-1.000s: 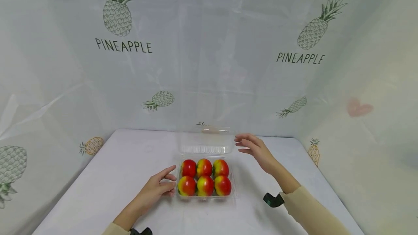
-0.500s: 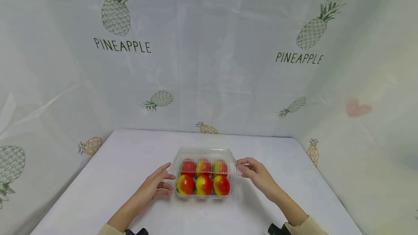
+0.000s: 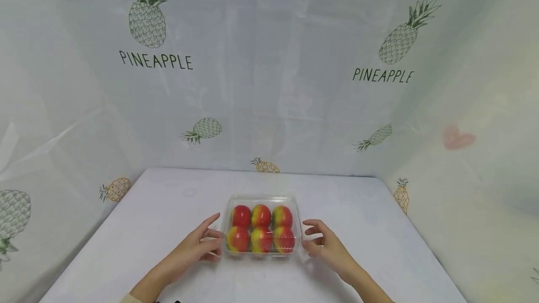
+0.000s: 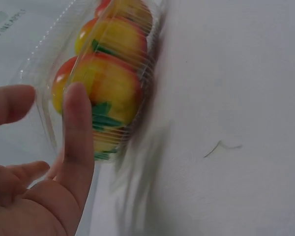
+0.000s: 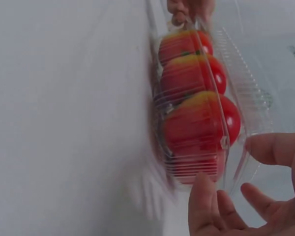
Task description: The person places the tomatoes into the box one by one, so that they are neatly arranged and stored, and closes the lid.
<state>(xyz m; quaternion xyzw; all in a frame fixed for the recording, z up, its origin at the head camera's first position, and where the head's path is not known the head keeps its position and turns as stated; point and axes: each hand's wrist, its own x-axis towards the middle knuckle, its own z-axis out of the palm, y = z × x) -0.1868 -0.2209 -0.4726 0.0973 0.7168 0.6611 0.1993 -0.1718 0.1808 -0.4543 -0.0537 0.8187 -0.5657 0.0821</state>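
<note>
A clear plastic clamshell box [image 3: 263, 198] holds several red-and-yellow fruits [image 3: 261, 216] in two rows. Its hinged lid [image 3: 269, 236] is tilted low over them, the front edge slightly raised. At the box's left side is my left hand [image 3: 195, 247], fingers extended and spread; in the left wrist view one fingertip [image 4: 77, 101] overlaps the box wall, and contact is unclear. My right hand [image 3: 330, 249] is at the right side, fingers loosely bent. In the right wrist view, one fingertip [image 5: 251, 145] meets the lid's edge while others are near the lower wall.
A white-covered table [image 3: 181, 200] lies beneath the box, with bare surface around it. White cloth printed with pineapples [image 3: 147, 25] hangs behind and on both sides. A thin thread-like mark [image 4: 221, 145] shows on the tabletop in the left wrist view.
The lid has swung from standing upright at the back down over the fruits. My right hand has come down and toward me with it. The left hand has stayed beside the box.
</note>
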